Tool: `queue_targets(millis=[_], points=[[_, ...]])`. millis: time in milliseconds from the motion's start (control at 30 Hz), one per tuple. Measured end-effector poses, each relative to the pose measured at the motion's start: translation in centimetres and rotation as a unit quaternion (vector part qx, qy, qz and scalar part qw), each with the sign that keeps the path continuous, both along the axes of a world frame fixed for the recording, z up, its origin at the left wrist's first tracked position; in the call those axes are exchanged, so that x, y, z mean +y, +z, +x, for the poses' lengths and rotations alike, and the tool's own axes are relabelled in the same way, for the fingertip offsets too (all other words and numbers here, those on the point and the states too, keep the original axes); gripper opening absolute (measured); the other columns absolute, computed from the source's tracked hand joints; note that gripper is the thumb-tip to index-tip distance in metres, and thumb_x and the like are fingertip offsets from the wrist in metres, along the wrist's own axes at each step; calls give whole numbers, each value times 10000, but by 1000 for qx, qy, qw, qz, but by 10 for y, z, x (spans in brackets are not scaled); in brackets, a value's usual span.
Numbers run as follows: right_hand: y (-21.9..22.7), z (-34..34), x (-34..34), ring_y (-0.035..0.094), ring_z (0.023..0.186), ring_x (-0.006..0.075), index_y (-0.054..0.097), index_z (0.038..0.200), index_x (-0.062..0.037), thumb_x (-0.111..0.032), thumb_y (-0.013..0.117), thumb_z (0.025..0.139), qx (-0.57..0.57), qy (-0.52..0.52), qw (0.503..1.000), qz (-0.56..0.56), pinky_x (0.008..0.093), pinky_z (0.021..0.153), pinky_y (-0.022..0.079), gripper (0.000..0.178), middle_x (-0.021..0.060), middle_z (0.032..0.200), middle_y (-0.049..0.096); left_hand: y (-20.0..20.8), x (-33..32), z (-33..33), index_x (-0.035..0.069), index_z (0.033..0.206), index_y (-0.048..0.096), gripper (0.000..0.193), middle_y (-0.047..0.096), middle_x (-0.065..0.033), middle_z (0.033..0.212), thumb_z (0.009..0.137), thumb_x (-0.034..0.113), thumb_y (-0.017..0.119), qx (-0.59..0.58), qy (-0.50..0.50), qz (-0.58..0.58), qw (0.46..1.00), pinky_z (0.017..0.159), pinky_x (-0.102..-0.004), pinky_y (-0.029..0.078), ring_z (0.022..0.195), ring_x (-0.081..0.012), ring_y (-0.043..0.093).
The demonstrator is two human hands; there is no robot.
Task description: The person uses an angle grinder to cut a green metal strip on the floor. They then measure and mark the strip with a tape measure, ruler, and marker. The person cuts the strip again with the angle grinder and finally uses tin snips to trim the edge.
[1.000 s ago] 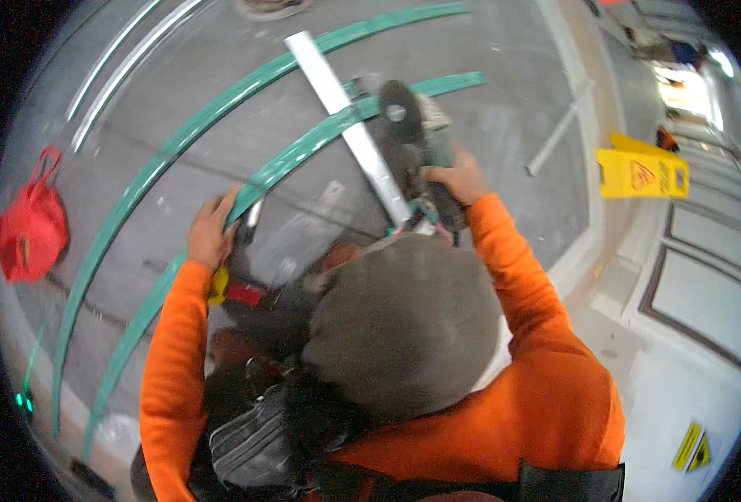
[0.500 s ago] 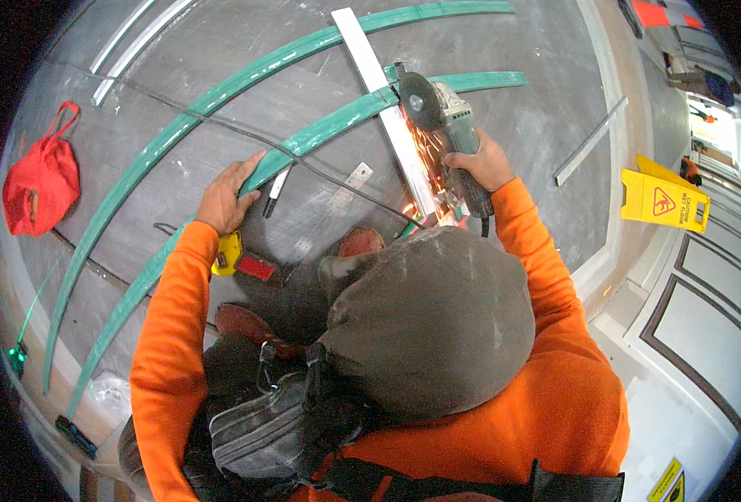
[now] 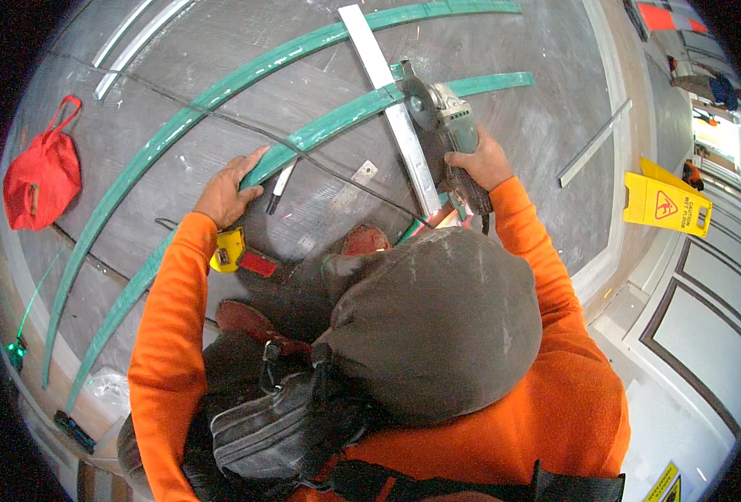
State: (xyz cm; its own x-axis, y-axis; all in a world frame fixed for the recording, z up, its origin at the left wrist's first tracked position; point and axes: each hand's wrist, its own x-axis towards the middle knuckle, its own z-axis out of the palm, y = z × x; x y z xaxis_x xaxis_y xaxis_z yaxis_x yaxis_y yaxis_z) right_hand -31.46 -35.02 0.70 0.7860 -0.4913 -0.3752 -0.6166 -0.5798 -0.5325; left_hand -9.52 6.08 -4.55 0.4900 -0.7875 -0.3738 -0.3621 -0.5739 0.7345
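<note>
My right hand (image 3: 483,161) wraps round the body of an angle grinder (image 3: 457,121). The grinder's disc stands by the crossing of a white-silver metal bar (image 3: 412,155) and a long curved green metal bar (image 3: 337,124). My left hand (image 3: 227,192) is closed on that green bar, left of the crossing. A black power cord (image 3: 253,125) passes over the bar. A second curved green bar (image 3: 178,125) lies farther off, under the silver bar's far end. Beside my left wrist is a yellow tape measure (image 3: 229,248). A black-and-white marker (image 3: 280,188) lies under the bar's edge.
My bent knee (image 3: 446,326) and red shoes (image 3: 364,241) are close to the cut area. A perforated metal plate (image 3: 355,186) lies on the grey floor. A red bag (image 3: 43,182) is at left, loose metal strips (image 3: 596,142) at right, beside a yellow floor sign (image 3: 665,201).
The stream of orange sparks below the disc has almost gone; only a few specks show. My hands keep their holds, and the view has shifted slightly.
</note>
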Motion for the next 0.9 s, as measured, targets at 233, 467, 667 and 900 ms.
queue_targets(millis=[233,467,667,900], points=[[-5,-20,13,627,979,289,537,1233,5,-269,816,671,-102,-172,977,80,380,891,492,685,166,1066,651,7,-18,-20,204,1415,474,648,580,-189,1264,812,144,703,-80,22,9,997,1012,-428,445,1179,-387,540],[10,-30,30,648,817,214,567,1133,1,-242,763,750,-154,-245,929,232,338,755,526,494,132,967,660,-18,-36,-37,37,1298,554,537,608,-202,1231,833,258,707,-104,54,-49,992,974,-412,463,1137,-325,580],[21,42,69,658,778,221,620,1111,11,-413,659,826,-95,-233,806,535,334,680,552,512,132,888,676,18,-35,2,84,987,627,215,659,-38,810,924,289,637,366,352,-194,839,679,-285,494,729,-137,623],[-20,188,142,673,806,265,614,1071,-24,-467,637,839,-143,-154,724,657,379,738,560,501,133,921,683,53,86,138,71,815,594,222,580,-42,690,919,265,621,55,612,-176,769,548,-329,452,584,-152,541]])
